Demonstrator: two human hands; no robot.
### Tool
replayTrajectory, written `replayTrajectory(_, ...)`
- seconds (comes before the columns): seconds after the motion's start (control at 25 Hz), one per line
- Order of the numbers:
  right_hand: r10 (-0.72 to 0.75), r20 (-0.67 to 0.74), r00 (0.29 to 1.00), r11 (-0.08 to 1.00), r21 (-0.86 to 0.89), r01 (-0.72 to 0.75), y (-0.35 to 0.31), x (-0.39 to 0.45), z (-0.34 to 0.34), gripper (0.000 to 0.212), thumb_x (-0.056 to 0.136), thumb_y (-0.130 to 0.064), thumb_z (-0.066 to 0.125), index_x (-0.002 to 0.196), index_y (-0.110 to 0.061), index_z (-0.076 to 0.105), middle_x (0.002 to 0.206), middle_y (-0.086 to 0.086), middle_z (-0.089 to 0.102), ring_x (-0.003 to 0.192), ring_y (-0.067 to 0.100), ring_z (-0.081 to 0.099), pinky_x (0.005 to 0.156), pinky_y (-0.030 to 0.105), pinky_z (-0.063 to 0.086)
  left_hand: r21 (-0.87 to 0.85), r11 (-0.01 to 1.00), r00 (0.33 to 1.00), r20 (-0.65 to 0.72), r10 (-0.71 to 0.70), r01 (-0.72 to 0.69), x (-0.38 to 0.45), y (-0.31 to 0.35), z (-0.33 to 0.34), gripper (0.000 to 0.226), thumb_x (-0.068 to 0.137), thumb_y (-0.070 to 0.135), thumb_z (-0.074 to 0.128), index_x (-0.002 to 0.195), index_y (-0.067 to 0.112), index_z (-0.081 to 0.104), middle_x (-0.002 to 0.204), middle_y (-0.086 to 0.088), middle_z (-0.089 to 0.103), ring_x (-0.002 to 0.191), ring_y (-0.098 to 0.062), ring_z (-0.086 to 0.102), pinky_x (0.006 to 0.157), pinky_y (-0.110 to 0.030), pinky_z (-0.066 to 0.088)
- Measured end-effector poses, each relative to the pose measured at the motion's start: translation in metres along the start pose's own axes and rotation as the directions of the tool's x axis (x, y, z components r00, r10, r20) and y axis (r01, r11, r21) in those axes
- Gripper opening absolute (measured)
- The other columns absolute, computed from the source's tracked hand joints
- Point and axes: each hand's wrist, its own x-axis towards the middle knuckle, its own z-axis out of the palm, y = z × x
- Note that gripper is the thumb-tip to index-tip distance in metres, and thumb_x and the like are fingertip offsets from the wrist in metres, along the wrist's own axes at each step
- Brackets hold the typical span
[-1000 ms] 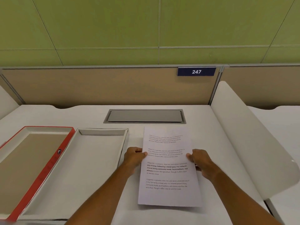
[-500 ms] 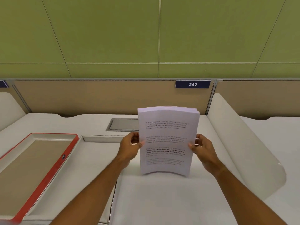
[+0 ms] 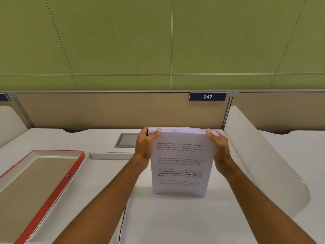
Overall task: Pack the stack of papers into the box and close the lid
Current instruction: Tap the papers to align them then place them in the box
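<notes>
A stack of printed white papers (image 3: 179,164) stands upright on its bottom edge on the white desk, slightly bowed. My left hand (image 3: 146,145) grips its upper left corner and my right hand (image 3: 218,147) grips its upper right corner. To the left lies the open white box (image 3: 107,154), shallow and empty, partly hidden by my left forearm. Further left lies its lid (image 3: 52,189), red-rimmed, inside facing up.
A white curved divider (image 3: 260,155) rises close on the right of the papers. A grey cable hatch (image 3: 126,140) is set in the desk behind my left hand. A tan partition with a "247" plate (image 3: 207,96) closes the back.
The papers went from lying flat on the desk to standing upright on their bottom edge. Both hands slid from the sheet's sides up to its top corners.
</notes>
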Motion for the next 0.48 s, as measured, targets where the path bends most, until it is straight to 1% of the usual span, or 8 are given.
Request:
replayTrajectory(0.04,0.015,-0.07,0.997,1.0,-0.009,-0.015,-0.004,0.005,0.004,0.051,0.08,-0.05,0.055,0.076,0.001,0.06,0.07,0.006,0.06,0.062,0.018,0.055,0.058,0.03,0.042,-0.007,1.0,0.999,-0.032,-0.014,0.014,0.003,0.004,0.004,0.034,0.073,0.045,0.065,0.082,0.013,0.057,0.077,-0.004,0.058,0.066,-0.018,0.054,0.059,-0.028,0.042)
replayTrajectory(0.08,0.038,-0.134,0.99,0.999,-0.012,-0.04,-0.006,0.009,0.007,0.056,0.077,-0.053,0.054,0.075,0.003,0.057,0.069,0.009,0.054,0.064,0.022,0.05,0.061,0.034,0.038,-0.01,0.999,0.997,-0.064,-0.035,0.035,0.006,0.007,0.008,0.034,0.076,0.048,0.062,0.076,0.015,0.054,0.075,-0.004,0.053,0.065,-0.02,0.049,0.061,-0.031,0.037)
replayTrajectory(0.12,0.059,-0.192,0.98,0.998,-0.014,-0.063,-0.007,0.012,0.01,0.053,0.075,-0.052,0.054,0.073,0.001,0.057,0.07,0.01,0.051,0.065,0.024,0.048,0.063,0.036,0.036,-0.004,0.999,0.994,-0.097,-0.053,0.053,0.008,0.008,0.011,0.034,0.079,0.048,0.059,0.071,0.017,0.049,0.072,-0.003,0.05,0.064,-0.021,0.045,0.061,-0.032,0.034)
replayTrajectory(0.2,0.087,-0.276,0.957,0.994,-0.04,-0.102,-0.008,0.014,0.015,0.034,0.073,-0.045,0.055,0.072,-0.011,0.055,0.069,0.008,0.048,0.067,0.025,0.046,0.063,0.036,0.035,0.013,0.997,0.984,-0.163,-0.076,0.079,0.01,0.007,0.017,0.034,0.085,0.043,0.054,0.061,0.022,0.042,0.066,0.001,0.048,0.059,-0.018,0.043,0.056,-0.029,0.034)
replayTrajectory(0.28,0.082,-0.305,0.949,0.991,-0.072,-0.109,-0.007,0.015,0.018,0.026,0.073,-0.042,0.054,0.072,-0.016,0.053,0.068,0.006,0.047,0.068,0.025,0.046,0.062,0.036,0.035,0.008,0.996,0.976,-0.204,-0.083,0.087,0.012,0.005,0.019,0.034,0.086,0.038,0.053,0.056,0.024,0.044,0.064,0.003,0.048,0.057,-0.016,0.043,0.054,-0.026,0.035)
replayTrajectory(0.36,0.066,-0.309,0.949,0.991,-0.094,-0.1,-0.006,0.015,0.021,0.029,0.076,-0.043,0.051,0.069,-0.015,0.05,0.065,0.003,0.047,0.066,0.023,0.047,0.06,0.033,0.036,0.012,0.995,0.975,-0.202,-0.091,0.096,0.012,0.004,0.021,0.034,0.086,0.038,0.053,0.056,0.026,0.046,0.065,0.003,0.05,0.056,-0.015,0.045,0.054,-0.026,0.036)
replayTrajectory(0.44,0.036,-0.291,0.956,0.991,-0.11,-0.071,-0.005,0.013,0.021,0.037,0.079,-0.048,0.05,0.061,-0.016,0.044,0.06,-0.002,0.049,0.06,0.017,0.05,0.055,0.028,0.038,0.017,0.995,0.98,-0.175,-0.097,0.102,0.011,0.005,0.021,0.031,0.087,0.045,0.051,0.065,0.023,0.05,0.07,0.001,0.052,0.061,-0.017,0.048,0.059,-0.03,0.04)
replayTrajectory(0.48,0.014,-0.25,0.968,0.994,-0.106,-0.042,-0.004,0.012,0.018,0.038,0.081,-0.051,0.05,0.061,-0.018,0.047,0.058,-0.005,0.052,0.058,0.015,0.052,0.053,0.025,0.04,-0.008,0.996,0.985,-0.146,-0.09,0.089,0.01,0.005,0.019,0.033,0.086,0.048,0.052,0.073,0.019,0.054,0.074,-0.001,0.053,0.066,-0.019,0.05,0.063,-0.033,0.042)
